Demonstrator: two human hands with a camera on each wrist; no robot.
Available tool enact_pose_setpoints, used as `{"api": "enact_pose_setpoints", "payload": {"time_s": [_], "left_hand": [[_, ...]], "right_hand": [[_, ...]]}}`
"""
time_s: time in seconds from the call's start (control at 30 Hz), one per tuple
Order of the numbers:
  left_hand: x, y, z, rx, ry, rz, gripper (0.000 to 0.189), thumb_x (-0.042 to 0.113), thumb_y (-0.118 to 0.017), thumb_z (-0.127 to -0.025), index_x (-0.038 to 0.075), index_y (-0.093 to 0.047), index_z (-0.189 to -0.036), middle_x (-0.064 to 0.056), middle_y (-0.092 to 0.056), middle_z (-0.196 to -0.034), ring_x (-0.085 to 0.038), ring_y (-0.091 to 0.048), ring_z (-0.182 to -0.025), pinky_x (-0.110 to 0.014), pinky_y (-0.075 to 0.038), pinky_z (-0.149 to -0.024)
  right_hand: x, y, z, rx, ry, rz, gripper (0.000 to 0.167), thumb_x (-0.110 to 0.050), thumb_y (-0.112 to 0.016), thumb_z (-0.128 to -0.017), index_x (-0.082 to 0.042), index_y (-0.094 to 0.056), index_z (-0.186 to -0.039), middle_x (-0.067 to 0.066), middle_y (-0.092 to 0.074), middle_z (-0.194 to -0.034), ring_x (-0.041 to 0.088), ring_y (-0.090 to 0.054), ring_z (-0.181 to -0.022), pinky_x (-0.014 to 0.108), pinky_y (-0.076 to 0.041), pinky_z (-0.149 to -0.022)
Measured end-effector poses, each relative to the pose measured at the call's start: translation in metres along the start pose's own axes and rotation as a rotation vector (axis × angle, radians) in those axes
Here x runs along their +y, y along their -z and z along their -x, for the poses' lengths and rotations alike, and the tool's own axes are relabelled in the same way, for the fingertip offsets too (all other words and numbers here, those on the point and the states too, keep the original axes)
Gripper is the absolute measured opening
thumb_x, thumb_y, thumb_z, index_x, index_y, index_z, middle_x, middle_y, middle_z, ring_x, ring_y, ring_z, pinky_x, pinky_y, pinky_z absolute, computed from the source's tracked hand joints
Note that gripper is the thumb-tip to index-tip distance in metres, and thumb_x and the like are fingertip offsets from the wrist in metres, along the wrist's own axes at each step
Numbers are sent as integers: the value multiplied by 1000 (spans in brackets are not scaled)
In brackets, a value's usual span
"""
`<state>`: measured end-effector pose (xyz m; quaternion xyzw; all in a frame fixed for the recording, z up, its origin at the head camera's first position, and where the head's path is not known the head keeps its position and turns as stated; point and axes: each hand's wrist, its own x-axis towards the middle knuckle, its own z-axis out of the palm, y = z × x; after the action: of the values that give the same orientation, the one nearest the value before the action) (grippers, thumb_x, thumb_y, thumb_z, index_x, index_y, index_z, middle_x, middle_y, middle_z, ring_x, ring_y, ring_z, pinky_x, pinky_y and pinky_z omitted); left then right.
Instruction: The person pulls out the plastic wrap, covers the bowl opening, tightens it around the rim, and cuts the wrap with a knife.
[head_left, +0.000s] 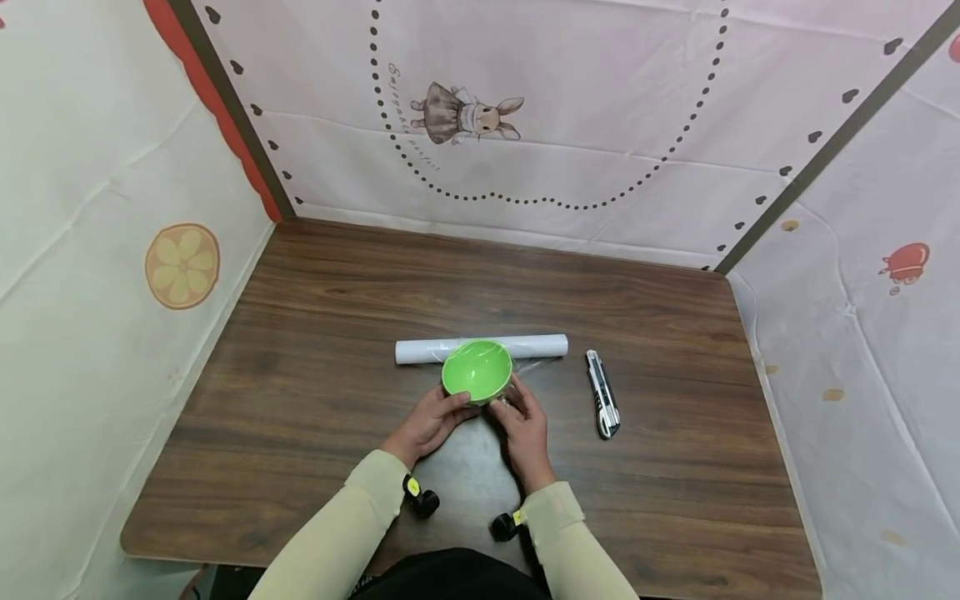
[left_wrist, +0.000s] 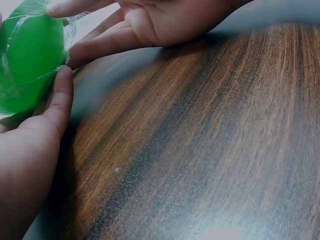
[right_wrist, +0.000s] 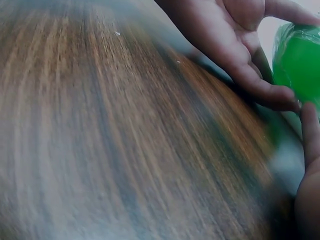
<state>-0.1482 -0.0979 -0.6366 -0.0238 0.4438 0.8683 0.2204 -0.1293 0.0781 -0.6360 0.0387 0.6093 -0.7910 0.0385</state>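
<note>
A green bowl is held up over the table, tilted so its inside shows in the head view. Clear cling film covers it, wrinkled and bunched at the rim. My left hand holds the bowl at its front left, thumb on the rim. At the front right, my right hand grips the bowl's edge with the film gathered about its fingers. In both wrist views the fingertips of the two hands come close together at the rim. The bowl's underside is hidden.
Behind the bowl lies a white roll of cling film, with a loose clear piece near its right end. A utility knife lies to the right on the brown wooden table. Printed cloth walls enclose the back and sides.
</note>
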Motion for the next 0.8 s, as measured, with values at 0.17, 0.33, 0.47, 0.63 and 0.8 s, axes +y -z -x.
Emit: {"api": "enact_pose_setpoints", "payload": {"time_s": [0.17, 0.33, 0.47, 0.63, 0.8], "left_hand": [[1, 0, 1, 11, 3, -5, 63, 5, -54, -97, -6, -19, -148, -10, -47, -134, -12, -61, -108, -31, -49, -96], [1, 0, 3, 13, 3, -36, 65, 7, -57, -96, -8, -20, -148, -9, -49, -131, -11, -62, -105, -30, -50, -95], [1, 0, 3, -14, -6, -64, 67, 4, -56, -96, -5, -17, -150, -12, -44, -137, -10, -61, -107, -30, -50, -95], [1, 1, 3, -35, -8, -111, 72, 1, -59, -93, 0, -17, -152, -16, -38, -145, -10, -60, -109, -29, -50, -94], [1, 1, 3, -38, -3, -152, 76, 0, -65, -88, -1, -20, -151, -20, -37, -146, -10, -58, -111, -26, -51, -92]], "right_hand": [[3, 0, -1, -37, 27, -68, 56, -13, -62, -95, -10, -40, -146, 25, -48, -138, 16, -61, -113, 32, -54, -92], [5, -2, -2, 11, 21, -40, 58, -16, -68, -90, -12, -44, -143, 23, -54, -133, 14, -63, -110, 31, -54, -91], [5, -2, -2, 19, 13, -36, 59, -13, -68, -90, -11, -44, -143, 22, -54, -132, 14, -63, -109, 30, -54, -91], [4, -1, 0, -1, 18, -35, 58, -12, -67, -91, -10, -43, -144, 23, -53, -133, 14, -62, -111, 29, -54, -91], [3, 1, 2, -38, 21, -90, 50, -12, -57, -97, -5, -38, -143, 26, -48, -138, 15, -59, -115, 30, -53, -93]]}}
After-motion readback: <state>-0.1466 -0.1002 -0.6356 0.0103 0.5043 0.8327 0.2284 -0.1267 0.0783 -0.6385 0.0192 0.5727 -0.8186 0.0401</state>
